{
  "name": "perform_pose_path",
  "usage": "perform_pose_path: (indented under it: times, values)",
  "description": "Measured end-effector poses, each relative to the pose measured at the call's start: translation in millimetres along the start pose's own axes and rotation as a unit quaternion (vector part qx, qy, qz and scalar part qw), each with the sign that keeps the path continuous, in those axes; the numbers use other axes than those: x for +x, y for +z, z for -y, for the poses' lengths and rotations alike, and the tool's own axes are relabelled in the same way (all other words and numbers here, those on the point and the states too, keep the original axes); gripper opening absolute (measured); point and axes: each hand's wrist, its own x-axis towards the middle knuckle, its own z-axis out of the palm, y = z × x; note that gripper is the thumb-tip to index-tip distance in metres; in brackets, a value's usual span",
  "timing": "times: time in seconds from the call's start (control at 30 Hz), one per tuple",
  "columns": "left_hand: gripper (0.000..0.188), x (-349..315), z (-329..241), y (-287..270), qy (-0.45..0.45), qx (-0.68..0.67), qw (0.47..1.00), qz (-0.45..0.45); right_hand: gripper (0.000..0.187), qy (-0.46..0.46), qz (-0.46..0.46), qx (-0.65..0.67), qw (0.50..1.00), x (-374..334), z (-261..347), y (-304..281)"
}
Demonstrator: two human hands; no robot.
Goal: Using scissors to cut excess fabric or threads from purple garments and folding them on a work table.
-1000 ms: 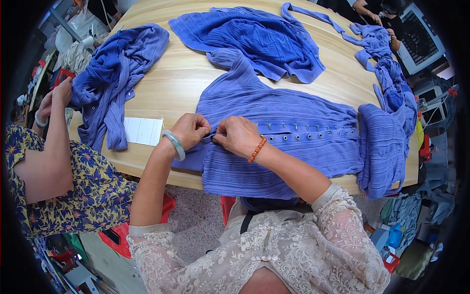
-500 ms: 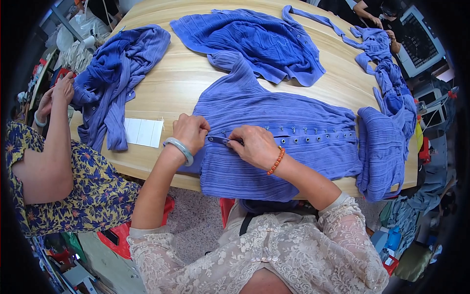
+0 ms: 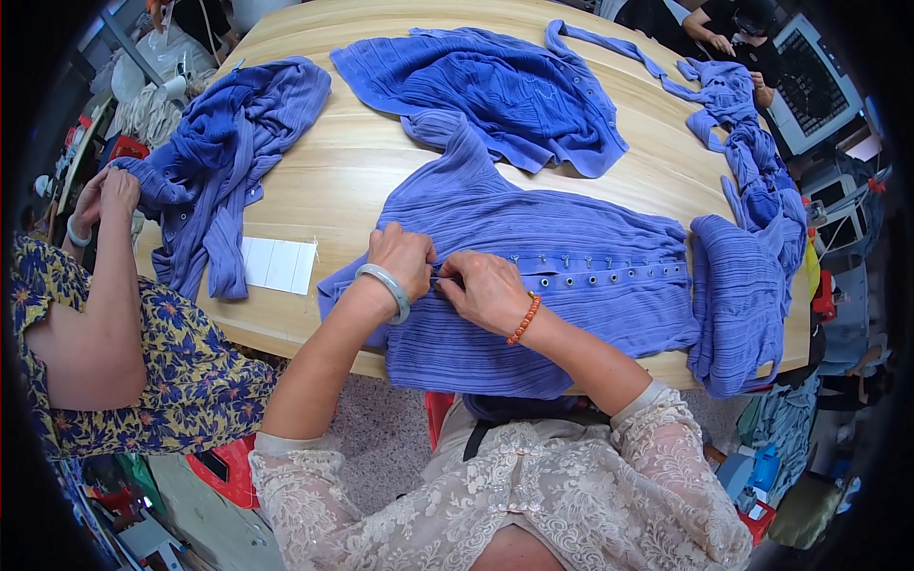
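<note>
A periwinkle-blue ribbed knit cardigan (image 3: 600,224) lies spread on the table before me. Along its middle runs a front placket (image 3: 619,268) with a row of hook-like metal fasteners beside a row of ringed eyelets. My left hand (image 3: 400,264), wearing a pale bangle, pinches the placket near its left end. Right beside it, my right hand (image 3: 487,293), with an orange bead bracelet, grips the same strip between thumb and fingers. Both hands are closed, and the fingertips hide the exact fastener between them.
A folded blue garment (image 3: 738,305) sits at the cardigan's right end. Beyond lies another blue garment (image 3: 476,90); more trail along the right edge. White cards (image 3: 278,265) lie left on the wooden table (image 3: 324,205). A co-worker's hands (image 3: 107,198) hold a blue garment (image 3: 243,143) at left.
Both my hands have shifted along the placket, the left one to the right, so they now sit closer together. The co-worker's hands at left have moved slightly down.
</note>
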Motion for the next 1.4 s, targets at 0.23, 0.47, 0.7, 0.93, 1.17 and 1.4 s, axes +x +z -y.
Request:
perform_pose_path:
  times: [0.23, 0.47, 0.7, 0.93, 1.17, 1.4]
  values:
    - [0.01, 1.8, 12.5, -3.6, 0.011, -0.141, 0.99, 0.015, 0.019, -0.015, -0.049, 0.034, 0.998, 1.7, -1.7, 1.7]
    - [0.009, 8.5, 18.3, -2.9, 0.007, -0.183, 0.981, 0.056, 0.021, 0.058, 0.011, 0.045, 0.997, 7.4, -1.2, -4.9]
    - [0.008, 8.4, 20.8, -3.6, -0.011, -0.228, 0.971, 0.066, 0.02, 0.072, 0.046, -0.001, 0.996, 8.5, 7.1, -12.9]
    - [0.016, -41.2, 2.3, 19.5, 0.042, -0.025, 0.954, -0.296, 0.021, -0.045, -0.059, -0.049, 0.996, -12.0, -6.5, -6.2]
    - [0.051, -120.6, 25.6, 47.6, -0.019, 0.029, 0.965, -0.259, 0.02, -0.241, -0.165, -0.062, 0.955, -20.5, -5.9, -19.8]
    - [0.055, -142.8, 41.3, 63.7, -0.023, 0.019, 0.958, -0.287, 0.028, -0.35, -0.13, -0.1, 0.922, -11.7, 24.0, 29.4]
